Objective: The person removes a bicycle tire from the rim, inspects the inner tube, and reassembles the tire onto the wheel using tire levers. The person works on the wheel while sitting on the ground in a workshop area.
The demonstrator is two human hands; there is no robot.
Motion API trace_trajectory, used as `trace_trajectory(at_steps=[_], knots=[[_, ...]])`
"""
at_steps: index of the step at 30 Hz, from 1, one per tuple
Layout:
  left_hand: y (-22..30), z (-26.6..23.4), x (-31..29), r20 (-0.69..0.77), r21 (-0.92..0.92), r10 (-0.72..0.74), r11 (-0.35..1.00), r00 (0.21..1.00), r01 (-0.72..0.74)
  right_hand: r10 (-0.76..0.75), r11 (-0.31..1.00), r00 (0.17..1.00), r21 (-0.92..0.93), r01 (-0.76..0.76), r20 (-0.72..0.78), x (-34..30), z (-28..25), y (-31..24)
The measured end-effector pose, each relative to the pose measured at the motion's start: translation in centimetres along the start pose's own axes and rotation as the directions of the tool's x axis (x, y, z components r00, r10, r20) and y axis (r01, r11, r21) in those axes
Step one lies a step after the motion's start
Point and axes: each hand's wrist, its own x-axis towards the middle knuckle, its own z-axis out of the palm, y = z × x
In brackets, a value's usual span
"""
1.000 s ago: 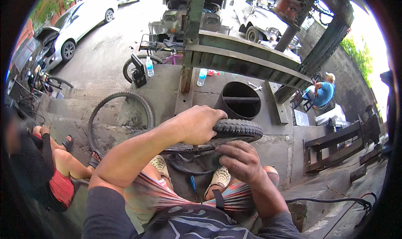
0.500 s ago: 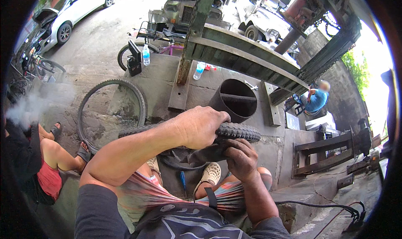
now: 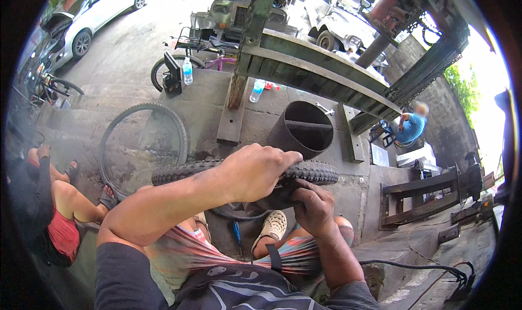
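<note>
- Here's the left arm, sweeping across from the lower left, elbow bent, and the left hand [image 3: 261,171] sits palm-down, fingers hooked over the knobby tyre [image 3: 312,171] and gripping it.
- Up from the lower right comes the right forearm, steep, the right hand [image 3: 316,204] curled just below the tread, thumb and fingers clamped on a dark rubber tube [image 3: 274,199].
- Underneath, a grimy concrete floor [image 3: 212,101]: bottles [image 3: 187,72] near its far edge, a loose tyre [image 3: 183,133] flat toward its stepped left edge, a divided metal drum [image 3: 283,133] beyond the hands, a wrench [image 3: 324,108] behind that.
- A green steel frame [image 3: 321,73] towers over the far side.
- And the held tyre? Black, chunky-treaded, dusty, seen nearly edge-on, raised in front of the lap, the forearm covering part of it.
</note>
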Motion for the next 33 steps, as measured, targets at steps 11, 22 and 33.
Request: trace_trajectory(at_steps=[11,22,33], knots=[[-0.1,-1.8,-1.2,0.161,0.199,-0.09,0.978,0.983,0.057,0.052,0.998,0.998,0.028,-0.053,0.037,-0.9,1.8,0.1],[-1.5,1.2,-3.1,-0.213,0.04,0.008,0.999,0.977,0.0,0.089,0.994,0.994,0.051,-0.092,0.063,0.5,1.3,-0.9],[0.4,-2.7,-2.1,0.187,0.347,-0.031,0.937,0.982,-0.036,0.088,0.993,0.995,0.07,-0.09,0.036,-1.2,2.5,0.2]])
